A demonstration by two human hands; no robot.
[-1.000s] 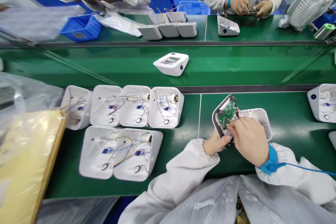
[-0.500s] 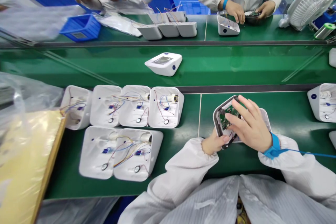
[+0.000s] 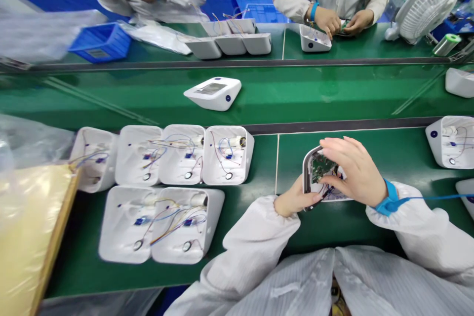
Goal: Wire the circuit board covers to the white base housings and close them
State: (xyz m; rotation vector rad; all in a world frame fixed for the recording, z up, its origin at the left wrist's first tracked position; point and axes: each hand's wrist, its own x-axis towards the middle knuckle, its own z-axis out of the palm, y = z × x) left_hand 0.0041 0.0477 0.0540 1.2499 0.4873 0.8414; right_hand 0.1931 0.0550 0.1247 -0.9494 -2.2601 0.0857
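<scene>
My left hand (image 3: 295, 198) is closed on the lower left edge of a white casing cover (image 3: 307, 164), which is tilted up over the bench. A green circuit board (image 3: 320, 165) sits inside the cover. My right hand (image 3: 353, 173) is closed around its upper right side, fingers over the top edge and thumb against the board's lower part. Beneath the cover is a white casing shell (image 3: 336, 199) with wires, mostly hidden by my hands. On my right wrist is a blue strap (image 3: 389, 198) with a cord.
Several open white shells (image 3: 185, 252) with wires stand at left, beside a yellow wrapped board (image 3: 40, 217). Another shell (image 3: 450, 145) stands at right. On the green belt (image 3: 289, 91) lies an assembled white device (image 3: 217, 95). Two co-workers and a fan (image 3: 427, 7) are across.
My right hand has shifted from open fingers over the board to a grip on the cover's upper edge. The cover is tilted more upright. The device on the belt has moved left.
</scene>
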